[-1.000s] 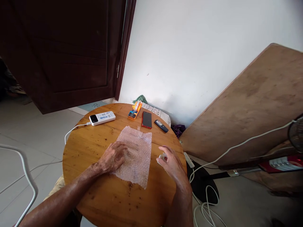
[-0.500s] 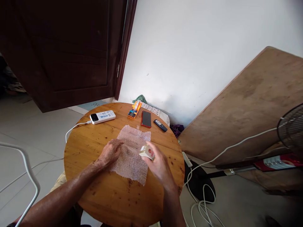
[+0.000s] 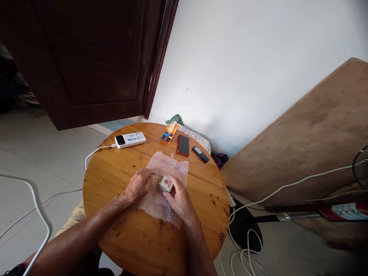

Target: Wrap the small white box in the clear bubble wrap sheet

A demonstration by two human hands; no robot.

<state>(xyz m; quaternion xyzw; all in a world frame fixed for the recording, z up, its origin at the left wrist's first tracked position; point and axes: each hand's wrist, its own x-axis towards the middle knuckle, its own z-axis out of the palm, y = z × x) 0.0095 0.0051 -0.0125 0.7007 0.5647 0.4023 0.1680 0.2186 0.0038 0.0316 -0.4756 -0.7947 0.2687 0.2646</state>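
Observation:
A sheet of bubble wrap [image 3: 179, 168] lies spread on the round wooden table [image 3: 143, 241]. Over its middle is a small white box [image 3: 166, 184] with a red print on top. My right hand [image 3: 181, 199] grips this box from its right side, thumb at the near edge and fingers behind. My left hand [image 3: 139, 186] rests on the left edge of the bubble wrap with its fingers stretched toward the box. A little space shows between those fingertips and the box.
Along the table's far side are a white power bank [image 3: 130, 140] with a cable, an orange tape dispenser [image 3: 169, 133], a red-edged phone [image 3: 183, 145] and a small dark handset [image 3: 200, 154]. A fan [image 3: 360, 168] and loose white cable [image 3: 247, 257] are at right.
My right hand has brought the box left and down to the middle of the bubble wrap. My left hand stays on the wrap's left edge. The view has shifted slightly.

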